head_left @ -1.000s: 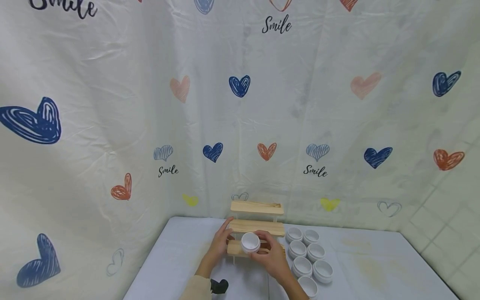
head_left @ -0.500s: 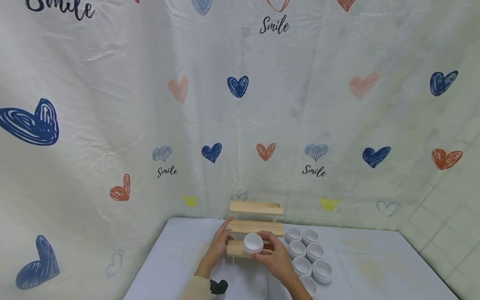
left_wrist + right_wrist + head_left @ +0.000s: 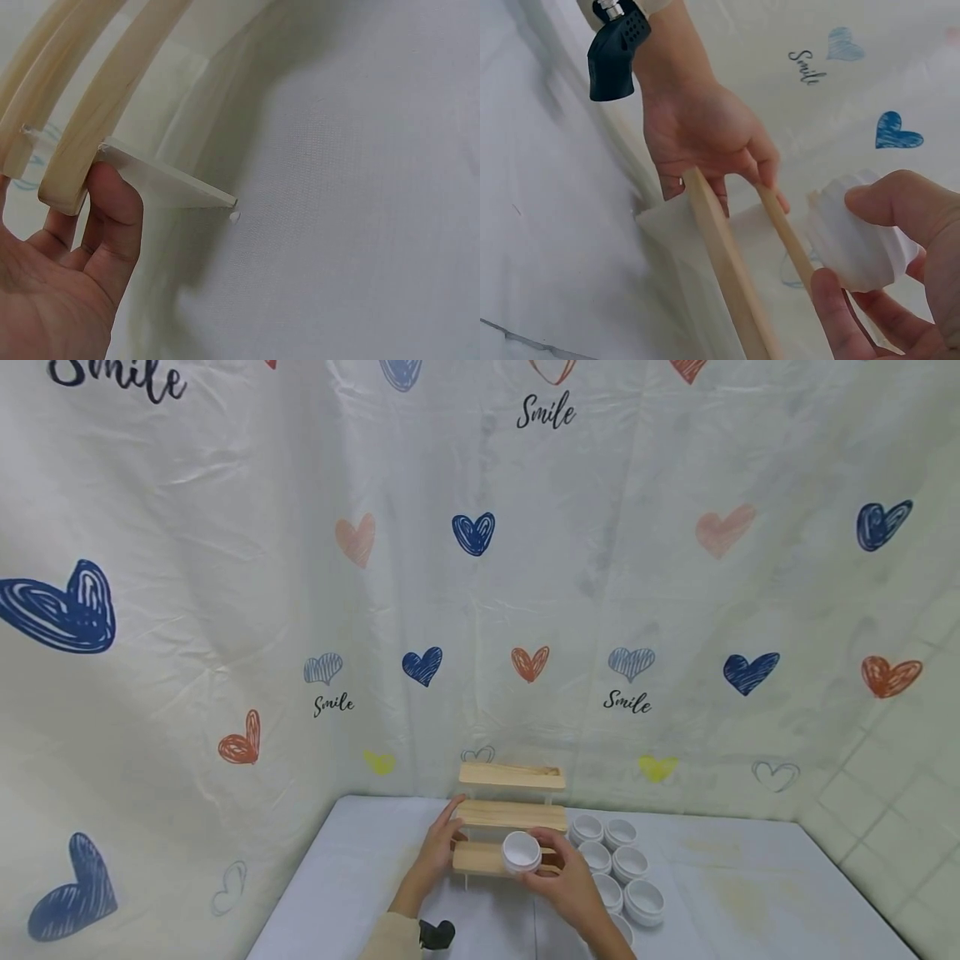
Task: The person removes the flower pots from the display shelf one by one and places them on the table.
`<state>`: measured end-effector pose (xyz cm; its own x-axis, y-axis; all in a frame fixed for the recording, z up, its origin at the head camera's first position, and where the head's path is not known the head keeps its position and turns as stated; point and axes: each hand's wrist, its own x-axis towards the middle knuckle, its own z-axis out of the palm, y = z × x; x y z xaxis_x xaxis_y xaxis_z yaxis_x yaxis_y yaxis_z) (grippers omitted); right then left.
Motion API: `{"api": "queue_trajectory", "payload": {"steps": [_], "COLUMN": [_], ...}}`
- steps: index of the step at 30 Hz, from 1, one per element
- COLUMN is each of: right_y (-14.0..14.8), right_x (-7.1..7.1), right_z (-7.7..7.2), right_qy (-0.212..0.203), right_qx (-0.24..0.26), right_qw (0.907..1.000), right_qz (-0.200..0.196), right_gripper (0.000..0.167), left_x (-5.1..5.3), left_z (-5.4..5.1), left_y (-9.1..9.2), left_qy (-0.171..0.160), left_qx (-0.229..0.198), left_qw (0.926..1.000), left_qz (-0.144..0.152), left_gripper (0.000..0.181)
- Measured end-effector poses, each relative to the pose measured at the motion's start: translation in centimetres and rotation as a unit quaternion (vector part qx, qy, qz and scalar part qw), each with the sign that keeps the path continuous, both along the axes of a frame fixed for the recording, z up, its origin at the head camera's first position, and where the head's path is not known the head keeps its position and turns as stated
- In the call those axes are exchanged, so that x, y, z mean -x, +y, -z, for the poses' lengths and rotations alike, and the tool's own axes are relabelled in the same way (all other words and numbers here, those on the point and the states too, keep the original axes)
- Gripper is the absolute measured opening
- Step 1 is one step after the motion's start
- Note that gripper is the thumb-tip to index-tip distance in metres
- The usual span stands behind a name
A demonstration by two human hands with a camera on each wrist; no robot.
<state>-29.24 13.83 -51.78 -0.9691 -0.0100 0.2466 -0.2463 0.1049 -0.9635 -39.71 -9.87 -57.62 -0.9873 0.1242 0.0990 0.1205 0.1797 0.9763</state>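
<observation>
A three-tier wooden display stand (image 3: pixel 512 815), with clear supports, stands at the back of the table. My left hand (image 3: pixel 433 856) grips its left end; in the left wrist view the thumb presses by a wooden shelf (image 3: pixel 97 112) and a clear side support (image 3: pixel 165 176), with fingers behind. My right hand (image 3: pixel 567 881) holds a small white cup (image 3: pixel 521 852) with ridged sides, its opening facing up. That cup is in front of the lowest shelf (image 3: pixel 476 857); whether it touches the wood I cannot tell. In the right wrist view, thumb and fingers pinch the cup (image 3: pixel 859 236).
Several matching white cups (image 3: pixel 643 902) stand in two columns on the table right of the stand, partly behind my right forearm. A white sheet (image 3: pixel 720 868) covers the table. Behind hangs a curtain (image 3: pixel 570 593) printed with hearts.
My right hand has moved the white cup a little to the right along the lowest shelf. My left hand keeps its place on the stand.
</observation>
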Motion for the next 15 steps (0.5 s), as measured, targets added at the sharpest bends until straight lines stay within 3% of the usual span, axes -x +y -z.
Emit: {"api": "queue_trajectory", "payload": {"steps": [15], "right_y": [1.8], "right_x": [-0.9], "right_z": [-0.3], "right_qy": [0.005], "right_qx": [-0.01], "right_qw": [0.9996], "right_qz": [0.025], "right_gripper": [0.062], "left_x": [-0.1], "left_z": [-0.3], "left_y": [-0.2], "left_qy": [0.004], "left_qx": [-0.003], "left_qw": [0.9999], "left_qz": [0.009], "left_gripper": [0.052]}}
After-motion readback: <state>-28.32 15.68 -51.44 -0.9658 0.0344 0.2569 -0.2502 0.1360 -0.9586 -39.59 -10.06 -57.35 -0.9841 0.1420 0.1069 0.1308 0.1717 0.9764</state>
